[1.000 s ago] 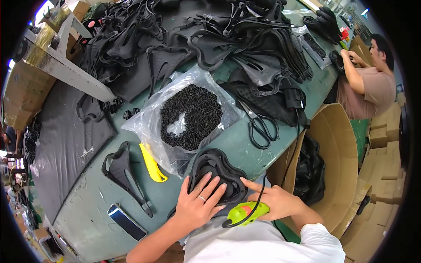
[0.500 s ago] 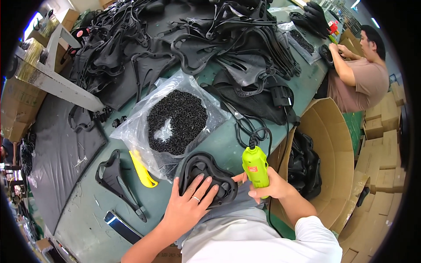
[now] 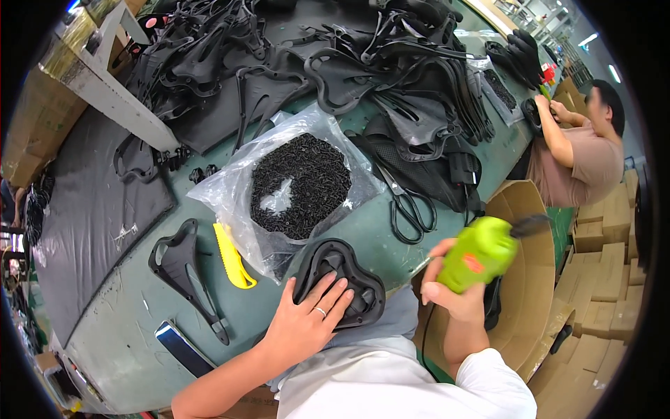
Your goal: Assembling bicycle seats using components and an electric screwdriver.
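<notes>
A black moulded bicycle saddle (image 3: 366, 297), its hollow underside facing up, rests at the table's near edge against my lap. My left hand (image 3: 310, 318) grips it from the left, fingers reaching over the rim into the hollow. Off to the right, my right hand (image 3: 453, 297) is wrapped round a lime-green electric screwdriver (image 3: 480, 255), held in the air apart from the saddle and blurred by motion. Its dark cord end points up and right. Beyond the saddle lies an opened clear plastic bag (image 3: 223, 199) of small black screw-like pieces (image 3: 300, 185).
A yellow utility knife (image 3: 234, 258), a black saddle shell (image 3: 183, 272) and a phone (image 3: 183, 349) lie leftward. Scissors (image 3: 412, 213) lie right of the bag. Saddle shells (image 3: 335, 77) heap at the back. A cardboard box (image 3: 534, 258) stands right; a co-worker (image 3: 576, 150) sits beyond.
My right hand has lifted the screwdriver away from the saddle, up and to the right, tilting it. My left hand stays on the saddle. The whole view has shifted slightly.
</notes>
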`<action>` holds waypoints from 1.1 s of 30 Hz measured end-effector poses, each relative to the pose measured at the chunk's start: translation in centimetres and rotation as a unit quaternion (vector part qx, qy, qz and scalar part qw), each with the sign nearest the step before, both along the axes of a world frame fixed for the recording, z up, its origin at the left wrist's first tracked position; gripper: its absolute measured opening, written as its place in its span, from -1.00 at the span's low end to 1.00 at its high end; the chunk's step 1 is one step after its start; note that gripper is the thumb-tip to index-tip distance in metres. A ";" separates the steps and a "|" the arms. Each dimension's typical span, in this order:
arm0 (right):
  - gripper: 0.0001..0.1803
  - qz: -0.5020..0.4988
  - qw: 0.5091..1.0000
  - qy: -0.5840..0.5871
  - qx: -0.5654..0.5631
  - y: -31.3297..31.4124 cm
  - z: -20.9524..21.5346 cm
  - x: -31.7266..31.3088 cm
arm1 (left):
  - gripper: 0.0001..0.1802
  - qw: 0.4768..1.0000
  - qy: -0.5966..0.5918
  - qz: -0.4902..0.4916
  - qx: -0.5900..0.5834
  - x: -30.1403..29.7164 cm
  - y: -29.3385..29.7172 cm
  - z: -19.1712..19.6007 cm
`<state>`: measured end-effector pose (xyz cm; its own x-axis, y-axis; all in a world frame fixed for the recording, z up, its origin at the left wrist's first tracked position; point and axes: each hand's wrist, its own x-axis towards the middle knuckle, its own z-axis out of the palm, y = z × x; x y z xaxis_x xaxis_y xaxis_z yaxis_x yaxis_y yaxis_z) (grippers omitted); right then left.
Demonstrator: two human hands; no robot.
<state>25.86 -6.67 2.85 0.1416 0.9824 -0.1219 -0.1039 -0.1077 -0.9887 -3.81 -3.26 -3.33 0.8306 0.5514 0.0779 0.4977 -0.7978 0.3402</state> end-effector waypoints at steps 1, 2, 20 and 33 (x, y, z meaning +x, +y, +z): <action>-0.45 -0.028 0.998 0.018 0.049 -0.1 0.6 -0.6 | -0.03 1.000 0.000 -0.003 0.015 0.0 -0.2 -0.2; -0.36 -0.054 0.989 0.051 0.124 0.0 0.8 -1.5 | -0.03 1.000 0.000 -0.002 0.014 0.0 -0.3 -0.2; -0.41 0.119 0.868 0.042 0.481 4.4 -2.3 -6.7 | -0.30 0.996 -0.055 0.011 0.068 -1.1 -1.1 -1.3; -0.44 -0.007 0.846 0.033 0.532 2.7 -1.2 -5.4 | -0.28 0.999 0.030 -0.001 0.028 0.3 0.1 1.3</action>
